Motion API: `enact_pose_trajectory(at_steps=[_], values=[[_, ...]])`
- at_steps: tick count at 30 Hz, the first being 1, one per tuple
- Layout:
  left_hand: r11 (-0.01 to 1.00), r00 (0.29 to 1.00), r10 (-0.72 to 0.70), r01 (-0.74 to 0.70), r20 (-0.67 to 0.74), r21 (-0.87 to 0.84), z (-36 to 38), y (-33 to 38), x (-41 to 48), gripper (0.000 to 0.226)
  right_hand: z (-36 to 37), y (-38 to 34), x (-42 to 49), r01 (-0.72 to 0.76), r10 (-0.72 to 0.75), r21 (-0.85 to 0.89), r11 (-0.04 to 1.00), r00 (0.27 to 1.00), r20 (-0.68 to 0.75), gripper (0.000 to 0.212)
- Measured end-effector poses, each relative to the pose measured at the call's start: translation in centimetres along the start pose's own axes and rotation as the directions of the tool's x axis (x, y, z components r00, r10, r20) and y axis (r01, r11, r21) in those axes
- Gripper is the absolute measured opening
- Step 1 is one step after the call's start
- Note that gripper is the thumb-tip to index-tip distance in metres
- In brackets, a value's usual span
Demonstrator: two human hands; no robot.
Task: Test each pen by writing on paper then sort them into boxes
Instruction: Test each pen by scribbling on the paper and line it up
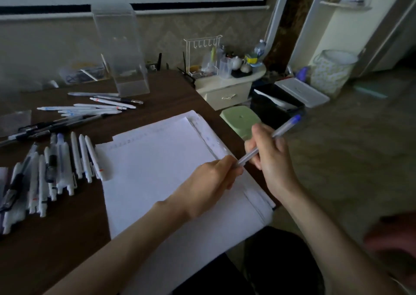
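Above the right edge of the paper [157, 159], left hand [209, 182] pinches the pen [247, 156] at its near end; right hand [270, 159] grips the barrel.

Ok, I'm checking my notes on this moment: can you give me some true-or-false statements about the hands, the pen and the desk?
1. The left hand and the right hand both hold one pen. True.
2. That pen's far end is red. False: it is blue.
3. The pen is writing on the paper. False: it is held up between the hands.
4. Many loose pens lie on the table left of the paper. True.
5. The clear box lies on the paper. False: it stands at the back of the table.
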State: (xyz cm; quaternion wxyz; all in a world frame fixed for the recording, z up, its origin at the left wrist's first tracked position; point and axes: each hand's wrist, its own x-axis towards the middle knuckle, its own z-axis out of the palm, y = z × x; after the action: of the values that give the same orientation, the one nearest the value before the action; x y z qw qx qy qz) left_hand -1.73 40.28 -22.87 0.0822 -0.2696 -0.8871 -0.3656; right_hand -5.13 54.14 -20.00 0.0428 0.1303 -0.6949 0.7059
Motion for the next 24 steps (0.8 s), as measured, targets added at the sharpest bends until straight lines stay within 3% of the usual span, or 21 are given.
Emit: enact_pose_trajectory(at_steps=[3,6,10,13,15,17,18,21,24], values=[[0.989,0.988,0.096,-0.109,0.12,0.101,2.4,0.6,0.5,0.027,-4.1,-0.5,-2.1,-0.097,0.099,-0.196,0.976,0.995,0.002,0.042],[0.959,0.984,0.115,-0.146,0.14,0.244,3.6,1.0,1.0,0.056,-9.8,-0.8,-3.7,-0.304,0.296,-0.239,0.922,0.953,-0.067,0.043],[0.925,0.974,0.021,-0.105,0.227,0.366,4.6,0.4,0.6,0.073,-15.8,5.1,-6.1,-0.422,0.583,-0.663,0.618,0.812,0.026,0.041],[0.925,0.975,0.017,-0.099,0.22,0.366,4.7,0.2,0.4,0.074,-17.3,10.4,-8.3,-0.558,0.749,-0.734,0.387,0.655,-0.102,0.041],[0.934,0.978,0.018,-0.09,0.208,0.346,4.6,0.2,0.4,0.073,-17.7,11.7,-8.9,-0.644,0.794,-0.692,0.328,0.584,-0.167,0.05],[0.95,0.984,0.012,-0.067,0.18,0.306,4.2,0.3,0.4,0.072,-17.5,10.8,-8.3,-0.632,0.723,-0.69,0.353,0.652,-0.227,0.079],[0.958,0.987,-0.001,-0.045,0.16,0.284,3.8,0.3,0.5,0.071,-17.3,9.9,-7.5,-0.584,0.64,-0.704,0.404,0.73,-0.238,0.075],[0.965,0.992,-0.052,0.02,0.116,0.261,2.0,-0.4,0.5,0.069,-14.5,5.7,-4.8,-0.315,0.321,-0.67,0.672,0.94,-0.12,0.021],[0.953,0.991,-0.12,0.096,0.067,0.287,-0.6,-1.9,-0.1,0.068,-9.9,2.4,-1.7,-0.085,0.11,-0.564,0.821,0.994,0.011,0.013]])
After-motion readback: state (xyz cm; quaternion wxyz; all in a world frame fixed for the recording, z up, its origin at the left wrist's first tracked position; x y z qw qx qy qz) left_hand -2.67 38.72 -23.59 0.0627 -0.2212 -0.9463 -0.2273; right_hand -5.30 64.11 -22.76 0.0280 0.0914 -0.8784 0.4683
